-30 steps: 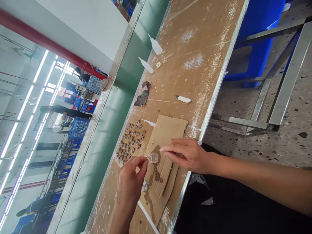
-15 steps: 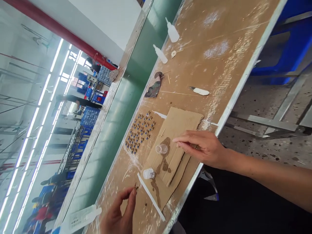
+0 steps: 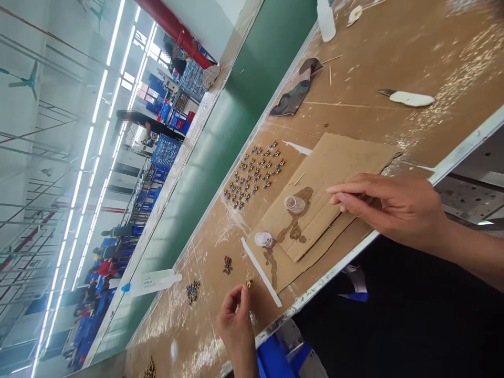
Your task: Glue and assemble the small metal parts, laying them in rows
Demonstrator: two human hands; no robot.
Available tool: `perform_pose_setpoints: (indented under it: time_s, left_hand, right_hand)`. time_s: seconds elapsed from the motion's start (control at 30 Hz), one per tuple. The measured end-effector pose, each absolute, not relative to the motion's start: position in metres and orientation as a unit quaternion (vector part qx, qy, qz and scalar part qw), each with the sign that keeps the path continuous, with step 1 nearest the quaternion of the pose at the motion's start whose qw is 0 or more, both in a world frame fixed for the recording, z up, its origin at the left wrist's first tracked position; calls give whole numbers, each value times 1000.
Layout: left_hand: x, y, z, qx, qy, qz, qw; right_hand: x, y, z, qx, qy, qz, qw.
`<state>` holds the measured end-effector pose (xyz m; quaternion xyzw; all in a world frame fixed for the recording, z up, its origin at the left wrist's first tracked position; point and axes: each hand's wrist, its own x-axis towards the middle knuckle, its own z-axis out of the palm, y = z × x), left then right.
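Observation:
My left hand (image 3: pixel 236 315) is low over the bench, thumb and forefinger pinched at a small brass-coloured part (image 3: pixel 249 282). Beyond it lie a small heap of dark brown pieces (image 3: pixel 227 265) and a heap of blue-and-brass pieces (image 3: pixel 192 292). My right hand (image 3: pixel 389 202) hovers over the edge of the cardboard (image 3: pixel 350 152), thumb and fingertips pressed together; whatever is between them is too small or hidden to name. A clear little cup (image 3: pixel 294 204) stands on the cardboard among wet stains, and a white-capped small container (image 3: pixel 264 240) sits by its corner. Several blue-and-brass parts (image 3: pixel 255 173) are set out in rows.
A white-handled knife (image 3: pixel 411 98), a camouflage cloth (image 3: pixel 295 94) and a white squeeze bottle (image 3: pixel 326 21) are farther along the bench. A labelled bottle (image 3: pixel 155 281) lies near the green divider (image 3: pixel 220 136). A white strip (image 3: pixel 261 272) borders the cardboard. People work in the background.
The view has swung, so the bench things appear shifted and the loose heaps now show. My left hand has moved over the bench beside the heaps; my right hand keeps its pinch by the cardboard.

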<state>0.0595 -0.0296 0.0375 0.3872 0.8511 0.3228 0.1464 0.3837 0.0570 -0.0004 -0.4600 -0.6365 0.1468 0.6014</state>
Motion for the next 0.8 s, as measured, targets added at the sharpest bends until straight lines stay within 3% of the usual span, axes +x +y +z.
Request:
perform_pose_setpoints:
  time_s: [0.8]
  left_hand:
    - [71, -24, 42, 413, 861, 271, 117]
  right_hand:
    - [382, 57, 0, -464, -627, 133, 611]
